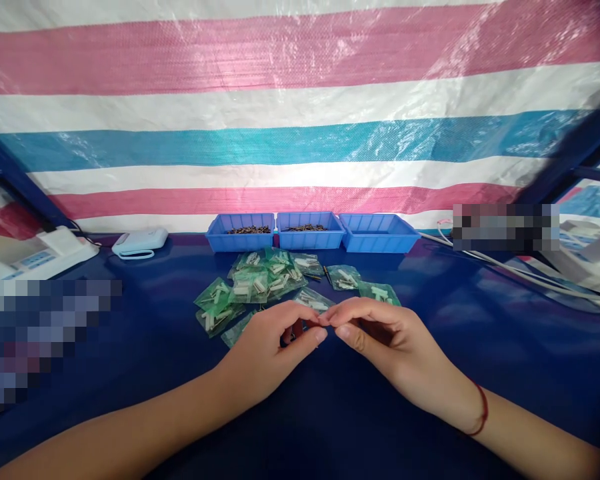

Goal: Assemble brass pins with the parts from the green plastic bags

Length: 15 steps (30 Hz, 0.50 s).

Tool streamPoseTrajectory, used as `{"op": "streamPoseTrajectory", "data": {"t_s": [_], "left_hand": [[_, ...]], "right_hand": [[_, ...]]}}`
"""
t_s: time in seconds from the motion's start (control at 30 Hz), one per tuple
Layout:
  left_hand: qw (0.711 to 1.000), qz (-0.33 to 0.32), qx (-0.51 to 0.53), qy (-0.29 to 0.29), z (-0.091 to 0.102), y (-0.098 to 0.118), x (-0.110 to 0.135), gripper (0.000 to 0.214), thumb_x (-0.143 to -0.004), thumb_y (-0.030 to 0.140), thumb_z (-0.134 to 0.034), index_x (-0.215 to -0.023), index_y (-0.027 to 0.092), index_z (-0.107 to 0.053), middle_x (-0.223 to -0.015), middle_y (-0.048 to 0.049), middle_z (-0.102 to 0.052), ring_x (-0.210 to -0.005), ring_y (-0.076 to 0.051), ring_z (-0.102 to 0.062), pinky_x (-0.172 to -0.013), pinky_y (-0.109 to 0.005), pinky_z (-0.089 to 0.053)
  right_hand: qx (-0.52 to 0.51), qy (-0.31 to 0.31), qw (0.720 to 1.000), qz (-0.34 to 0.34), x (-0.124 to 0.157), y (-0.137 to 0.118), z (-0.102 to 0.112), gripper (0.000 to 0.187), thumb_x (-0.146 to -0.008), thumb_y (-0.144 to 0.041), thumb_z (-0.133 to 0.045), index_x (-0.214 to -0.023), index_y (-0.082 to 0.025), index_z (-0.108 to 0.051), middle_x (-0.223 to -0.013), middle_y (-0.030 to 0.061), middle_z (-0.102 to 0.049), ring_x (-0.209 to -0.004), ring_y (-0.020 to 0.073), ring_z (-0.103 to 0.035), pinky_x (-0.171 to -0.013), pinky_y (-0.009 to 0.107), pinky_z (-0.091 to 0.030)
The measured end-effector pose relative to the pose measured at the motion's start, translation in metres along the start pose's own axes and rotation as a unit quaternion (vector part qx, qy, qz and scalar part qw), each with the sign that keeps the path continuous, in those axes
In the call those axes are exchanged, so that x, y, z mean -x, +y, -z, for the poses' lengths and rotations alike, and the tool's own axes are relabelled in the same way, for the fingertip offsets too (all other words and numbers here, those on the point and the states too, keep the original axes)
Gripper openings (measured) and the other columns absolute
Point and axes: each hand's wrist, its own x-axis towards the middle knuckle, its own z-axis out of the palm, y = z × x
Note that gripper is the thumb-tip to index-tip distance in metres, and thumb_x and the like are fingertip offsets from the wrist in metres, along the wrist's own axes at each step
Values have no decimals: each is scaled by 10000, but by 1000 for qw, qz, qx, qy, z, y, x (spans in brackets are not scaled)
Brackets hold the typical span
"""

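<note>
My left hand [270, 347] and my right hand [400, 347] meet fingertip to fingertip above the front of the blue table. On both, the fingers are curled towards the thumb. Anything they hold between the tips is too small or hidden to make out. Just beyond them lies a loose pile of small green-tinted clear bags [253, 285] with pale, rod-like pieces inside. One bag [343, 277] lies apart behind the fingertips, and another bag [379, 292] is beyond my right hand. A thin dark pointed piece [327, 275] rests between the bags.
Along the back stand a blue bin [240, 241] and a middle bin [310, 240] with small brassy parts, and a third bin [380, 243]. At the left are a light-blue case [140, 241] and a white power strip [55, 253]. White cables [500, 261] run at the right.
</note>
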Motion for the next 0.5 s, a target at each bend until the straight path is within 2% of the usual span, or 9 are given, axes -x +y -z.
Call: {"op": "streamPoseTrajectory", "data": {"t_s": [0.1, 0.17, 0.23, 0.27, 0.33, 0.4, 0.5], "left_hand": [[999, -32, -30, -18, 4, 1, -3, 95, -896, 240, -558, -867, 207, -642, -745, 20, -622, -627, -110, -547, -582, -220, -434], [996, -65, -62, -13, 10, 1, -10, 120, -912, 235, -525, -849, 200, -621, -765, 13, -617, -655, -116, -556, -619, -231, -444], [991, -83, -104, 29, 18, -1, -27, 149, -930, 250, -488, -861, 195, -608, -785, 1, -622, -688, -132, -568, -658, -251, -452], [986, -84, -129, 59, 22, -3, -39, 164, -937, 261, -472, -872, 192, -606, -795, -6, -629, -704, -141, -574, -676, -262, -454], [974, -81, -182, 108, 29, -9, -70, 186, -941, 257, -454, -866, 180, -605, -801, -18, -638, -729, -155, -585, -710, -281, -458], [963, -68, -223, 132, 33, -17, -103, 181, -926, 230, -461, -856, 167, -615, -839, -42, -655, -787, -181, -598, -765, -315, -457], [959, -45, -231, 156, 32, -24, -140, 182, -901, 196, -472, -962, 136, -633, -974, -111, -669, -936, -250, -596, -833, -390, -447]], "right_hand": [[22, -3, 1000, 4, 2, 2, 1, 99, -887, -272, -604, -949, -255, -679, -956, 18, -692, -885, 166, -648, -778, 292, -525], [80, 52, 995, 6, 2, 3, 2, 204, -874, -284, -615, -1076, -259, -625, -952, 31, -662, -837, 173, -629, -706, 300, -525], [156, 103, 982, 35, 2, 3, 3, 235, -873, -267, -606, -1104, -244, -575, -938, 44, -631, -795, 174, -602, -674, 307, -516], [193, 97, 975, 60, 3, 3, 3, 177, -882, -244, -585, -1058, -233, -578, -932, 49, -623, -800, 175, -594, -691, 315, -515], [260, 29, 958, 116, 4, 3, 2, 97, -900, -199, -539, -970, -216, -605, -950, 63, -625, -856, 189, -590, -770, 344, -511], [318, -52, 936, 144, 6, 4, 0, 148, -905, -198, -532, -1010, -206, -636, -998, 79, -634, -915, 214, -585, -826, 377, -502], [382, -103, 907, 145, 8, 8, -4, 226, -911, -242, -545, -1106, -196, -649, -1007, 91, -645, -896, 227, -583, -793, 376, -510]]}}
